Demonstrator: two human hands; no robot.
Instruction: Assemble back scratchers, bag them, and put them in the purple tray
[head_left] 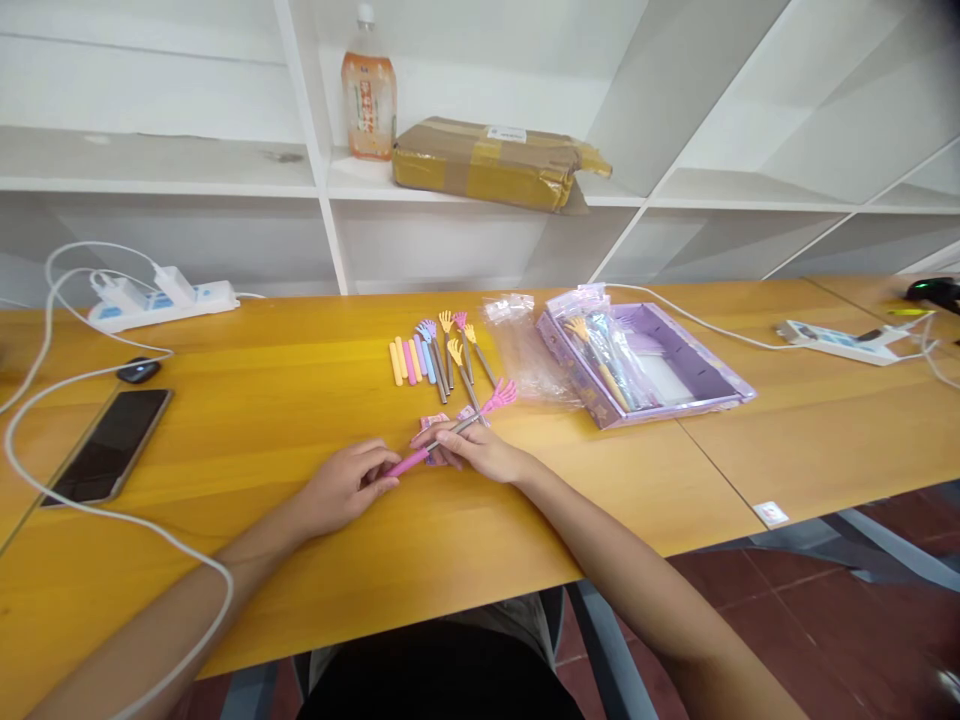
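A back scratcher with a pink hand-shaped head, a metal rod and a pink handle (409, 462) slants between my two hands over the table. My left hand (346, 485) has its fingers closed at the lower end of the handle. My right hand (480, 452) pinches the metal rod below the pink head (499, 396). Under and beside my right hand, small pink printed packets (433, 422) show in part. Just beyond lie several loose yellow, pink and blue handles (411, 362) in a row. To their right are several metal rods with hand-shaped heads (454, 350) in yellow, purple, blue and pink.
A purple box (675, 395) on the right holds bagged scratchers; clear plastic bags (521, 345) lie beside it. On the left are a phone (112, 445), a power strip (165, 305) and a white cable. Behind, a shelf bears a bottle (369, 95) and a taped carton (487, 165).
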